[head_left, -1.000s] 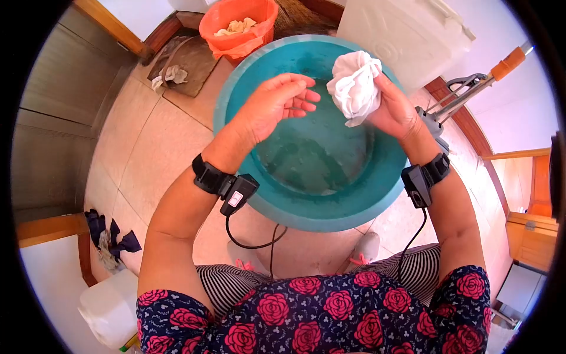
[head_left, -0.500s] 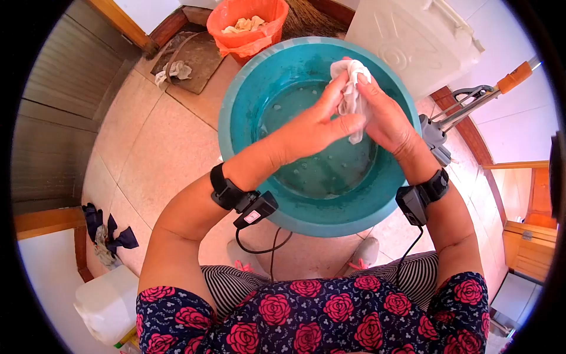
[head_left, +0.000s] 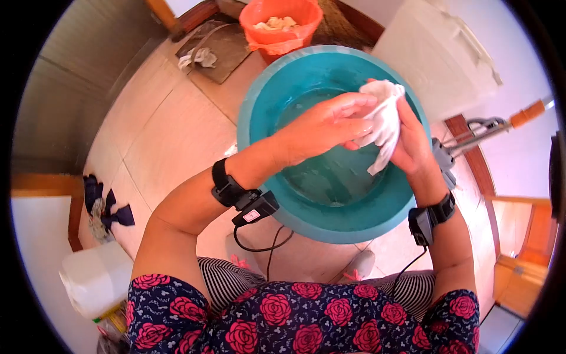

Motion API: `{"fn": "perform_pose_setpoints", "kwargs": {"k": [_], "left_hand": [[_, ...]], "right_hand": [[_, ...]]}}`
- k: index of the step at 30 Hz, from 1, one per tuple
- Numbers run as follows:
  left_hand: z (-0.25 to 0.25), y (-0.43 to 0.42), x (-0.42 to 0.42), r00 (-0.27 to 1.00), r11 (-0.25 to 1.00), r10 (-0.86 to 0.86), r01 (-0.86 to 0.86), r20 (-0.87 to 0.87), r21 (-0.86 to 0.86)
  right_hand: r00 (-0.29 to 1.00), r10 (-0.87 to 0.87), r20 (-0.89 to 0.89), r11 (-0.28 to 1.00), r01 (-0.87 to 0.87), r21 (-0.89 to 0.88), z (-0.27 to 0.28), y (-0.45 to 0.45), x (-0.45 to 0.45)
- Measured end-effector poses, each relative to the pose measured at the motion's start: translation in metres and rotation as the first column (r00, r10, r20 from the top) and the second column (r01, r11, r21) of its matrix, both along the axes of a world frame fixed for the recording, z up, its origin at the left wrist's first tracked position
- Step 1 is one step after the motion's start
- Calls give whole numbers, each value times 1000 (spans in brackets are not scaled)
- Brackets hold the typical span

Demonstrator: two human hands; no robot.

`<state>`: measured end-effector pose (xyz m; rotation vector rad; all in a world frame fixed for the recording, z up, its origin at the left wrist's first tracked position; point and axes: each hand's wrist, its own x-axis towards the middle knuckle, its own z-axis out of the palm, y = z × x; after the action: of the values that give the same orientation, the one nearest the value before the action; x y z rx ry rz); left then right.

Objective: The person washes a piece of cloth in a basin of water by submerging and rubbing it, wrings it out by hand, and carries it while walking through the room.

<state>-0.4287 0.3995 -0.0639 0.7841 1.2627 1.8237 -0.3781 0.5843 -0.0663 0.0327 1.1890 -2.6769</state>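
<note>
A wet-looking white cloth [head_left: 386,115] is bunched and draped in my right hand [head_left: 414,144], its lower end hanging over the basin. My right thumb lies along the cloth's right edge, and most of the fingers are hidden behind it. My left hand [head_left: 324,124] is at the cloth's left side, fingers stretched out and thumb apart. Its fingertips meet the cloth's edge, with no firm hold visible. Below both hands stands a large teal basin [head_left: 259,194] with shallow water in the bottom.
Behind the basin are an orange lined bin [head_left: 277,44], a straw broom [head_left: 348,26] and a pale plastic container [head_left: 433,59]. A grey mop-like tool [head_left: 471,138] leans at right. Dark cloths [head_left: 112,209] and a white jug [head_left: 97,274] sit at left.
The cloth has loosened from a twisted bundle and spread out. My right hand has moved right and down with it, while my left fingers have straightened. The view has shifted slightly.
</note>
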Motion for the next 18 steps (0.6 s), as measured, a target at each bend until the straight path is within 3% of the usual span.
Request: {"fn": "perform_pose_setpoints", "kwargs": {"k": [4, 6, 13, 16, 17, 18], "left_hand": [[3, -18, -11, 977, 987, 147, -155, 157, 37], [3, -32, -20, 945, 973, 217, -228, 245, 18], [5, -72, -39, 676, 808, 463, -587, 573, 40], [8, -78, -38, 576, 741, 484, -670, 658, 41], [12, -81, -34, 555, 727, 479, -685, 680, 47], [16, -82, -32, 533, 711, 477, -702, 699, 50]], "right_hand": [[1000, 8, 6, 995, -7, -99, 16, -13, 1], [999, -21, 27, 998, 22, -54, 15, -19, -1], [983, -169, 76, 984, 173, -47, 27, -53, 1], [995, -96, -30, 985, 91, -146, 32, -58, -4], [946, -296, 134, 948, 308, -78, 41, -66, -1], [935, -323, 146, 941, 334, -55, 44, -66, -1]]}}
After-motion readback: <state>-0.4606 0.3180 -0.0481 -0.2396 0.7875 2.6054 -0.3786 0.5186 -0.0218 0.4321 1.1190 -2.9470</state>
